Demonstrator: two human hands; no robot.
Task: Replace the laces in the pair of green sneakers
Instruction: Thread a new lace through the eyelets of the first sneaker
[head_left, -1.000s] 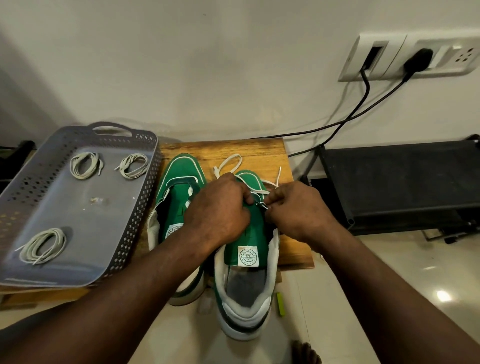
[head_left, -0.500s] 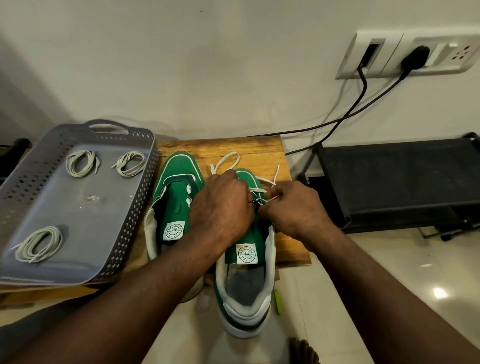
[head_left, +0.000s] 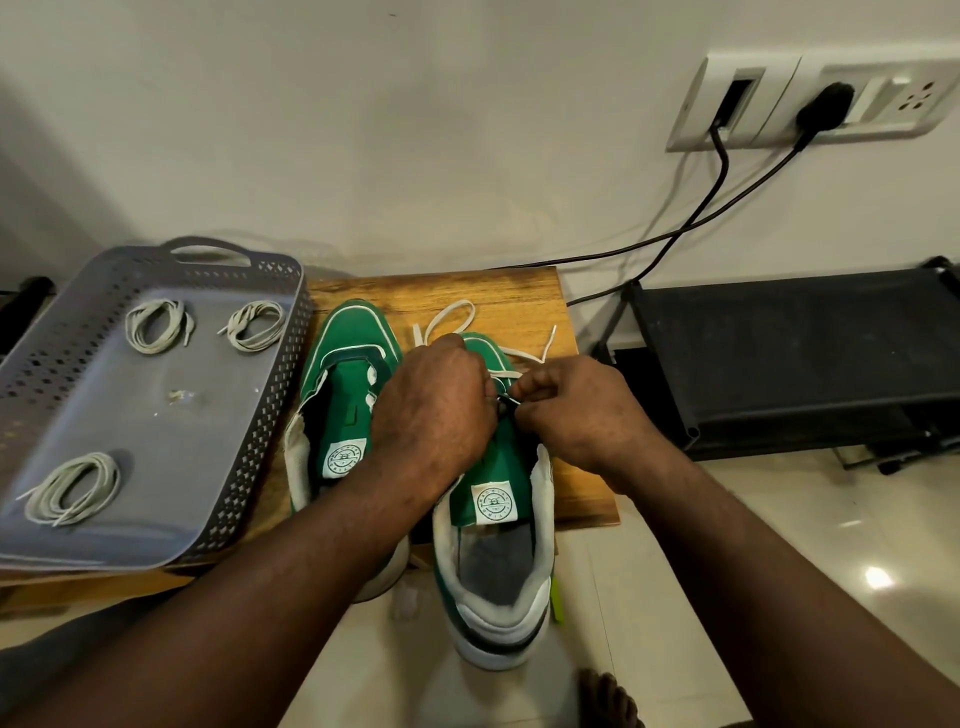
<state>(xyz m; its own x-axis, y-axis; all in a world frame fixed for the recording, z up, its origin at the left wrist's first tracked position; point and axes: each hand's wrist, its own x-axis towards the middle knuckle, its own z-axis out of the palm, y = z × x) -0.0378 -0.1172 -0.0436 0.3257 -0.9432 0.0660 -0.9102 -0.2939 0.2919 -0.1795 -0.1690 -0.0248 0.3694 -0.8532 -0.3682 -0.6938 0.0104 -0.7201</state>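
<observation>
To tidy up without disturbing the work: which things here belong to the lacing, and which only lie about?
Job: sneaker being laced, unlaced sneaker, white lace, three coiled laces, grey tray.
Lying about: wall sockets, black cables, black rack.

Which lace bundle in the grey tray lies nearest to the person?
The lone bundle in the tray's near left corner; the other two lie side by side at the far end, by the handle.

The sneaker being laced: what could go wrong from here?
1. The laced sneaker has its heel hanging past the wooden board's front edge; a hard tug might tip it off.
2. The right hand pinches the white lace while the left hand hides the eyelets, so one could get skipped.
</observation>
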